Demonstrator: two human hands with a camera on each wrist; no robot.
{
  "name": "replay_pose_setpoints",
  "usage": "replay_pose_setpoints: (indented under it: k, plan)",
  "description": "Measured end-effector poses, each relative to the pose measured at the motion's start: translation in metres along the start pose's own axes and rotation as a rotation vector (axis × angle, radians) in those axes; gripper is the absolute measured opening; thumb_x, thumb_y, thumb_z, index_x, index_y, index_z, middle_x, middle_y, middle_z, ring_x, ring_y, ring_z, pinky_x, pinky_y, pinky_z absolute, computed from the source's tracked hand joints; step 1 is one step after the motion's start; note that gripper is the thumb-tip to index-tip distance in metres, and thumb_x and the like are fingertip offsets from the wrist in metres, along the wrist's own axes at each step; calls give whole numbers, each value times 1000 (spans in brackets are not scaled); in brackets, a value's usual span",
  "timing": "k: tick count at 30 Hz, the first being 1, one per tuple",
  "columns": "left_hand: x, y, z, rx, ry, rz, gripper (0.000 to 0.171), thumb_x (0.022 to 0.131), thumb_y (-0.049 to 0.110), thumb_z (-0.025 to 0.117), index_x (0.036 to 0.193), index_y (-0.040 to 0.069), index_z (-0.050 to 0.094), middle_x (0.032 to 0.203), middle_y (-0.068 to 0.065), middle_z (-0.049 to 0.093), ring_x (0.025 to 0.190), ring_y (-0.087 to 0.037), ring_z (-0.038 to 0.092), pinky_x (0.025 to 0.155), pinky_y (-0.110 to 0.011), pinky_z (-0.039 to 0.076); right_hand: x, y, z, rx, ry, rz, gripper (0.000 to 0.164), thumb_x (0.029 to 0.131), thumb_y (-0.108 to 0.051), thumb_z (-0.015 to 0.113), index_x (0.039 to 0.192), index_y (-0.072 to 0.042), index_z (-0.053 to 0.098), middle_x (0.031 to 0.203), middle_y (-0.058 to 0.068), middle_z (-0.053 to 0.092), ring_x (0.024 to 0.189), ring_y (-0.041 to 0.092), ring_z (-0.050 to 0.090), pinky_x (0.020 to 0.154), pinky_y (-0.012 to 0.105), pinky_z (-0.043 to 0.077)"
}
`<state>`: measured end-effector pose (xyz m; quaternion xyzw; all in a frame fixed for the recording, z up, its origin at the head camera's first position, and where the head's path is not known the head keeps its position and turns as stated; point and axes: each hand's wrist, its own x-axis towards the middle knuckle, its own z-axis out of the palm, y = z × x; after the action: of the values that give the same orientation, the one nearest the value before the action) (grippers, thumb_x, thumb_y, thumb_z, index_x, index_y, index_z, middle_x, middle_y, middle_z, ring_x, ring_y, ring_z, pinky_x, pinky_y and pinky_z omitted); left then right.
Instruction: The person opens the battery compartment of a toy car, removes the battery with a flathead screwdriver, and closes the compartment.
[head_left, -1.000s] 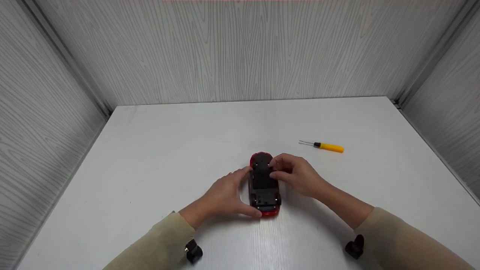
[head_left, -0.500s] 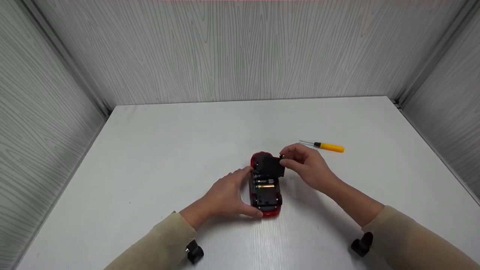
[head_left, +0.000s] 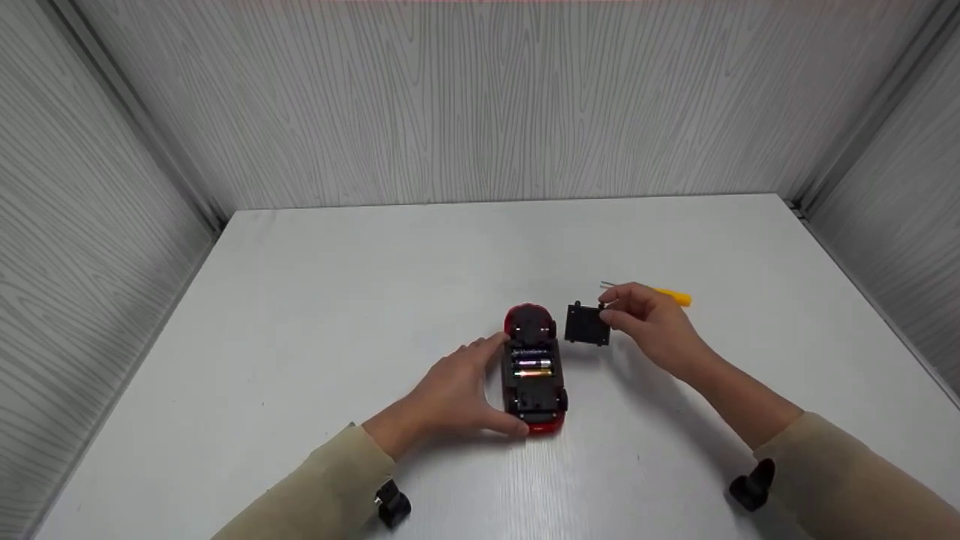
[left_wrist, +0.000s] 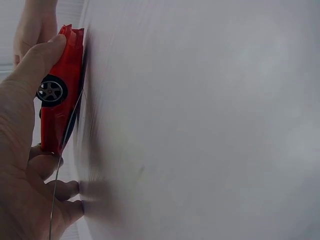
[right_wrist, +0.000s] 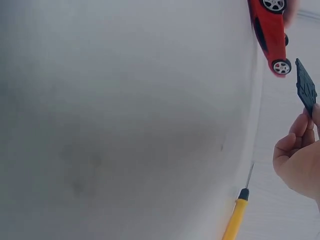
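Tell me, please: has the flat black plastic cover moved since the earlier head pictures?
Yes. Against the steady, upturned red toy car, the black cover has moved right and slightly toward the grey wood-grain back wall.

Head view: illum. bright, approx. even, diffuse. Glare: tabletop (head_left: 315, 315), lower ctr., vert. streaks. Shadows: soft, below left hand (head_left: 454, 390) and right forearm (head_left: 739, 394). Rear wall (head_left: 480, 105): grain sharp; faint pink line at top edge. L wrist view: dim, cool-gray cast, low contrast; red car (left_wrist: 70, 75) legible, tabletop soft, dark shadow nr. fingertips. R wrist view: darkest at L edge, brighter toward R; tabletop texture blurred.
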<state>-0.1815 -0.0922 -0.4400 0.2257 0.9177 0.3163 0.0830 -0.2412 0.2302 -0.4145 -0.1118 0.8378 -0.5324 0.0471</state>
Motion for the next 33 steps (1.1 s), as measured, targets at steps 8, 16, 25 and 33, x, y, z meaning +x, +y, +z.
replay_pose_setpoints:
  k: [8,16,25,33]
  plan:
    - [1,-2,0,8,1,-1,128,62,64,95,166,19,35,160,-6,51,146,-31,47,118,-53,39,-3,13,-11,-64,-44,53,31,104,-19,70,131,-4,67,101,10,70,99,26,65,80,27,53]
    - [0,-3,0,6,-5,-1,127,63,64,95,166,20,35,162,-5,49,150,-33,43,121,-53,35,-1,21,-13,-99,-88,85,29,103,-16,71,128,-3,69,94,9,66,90,22,56,72,23,47]
    - [-1,-3,0,-8,-7,-19,127,63,67,93,166,20,35,162,-6,48,149,-34,44,120,-54,36,0,24,-12,-129,-92,131,27,103,-16,71,128,-5,71,92,5,68,86,20,55,68,24,44]
    - [-3,-3,-1,-20,-6,-18,128,63,67,93,166,20,35,163,-6,46,151,-35,41,122,-54,34,-2,24,-11,-149,-91,122,27,102,-16,72,127,-4,71,94,6,66,86,19,54,70,24,45]
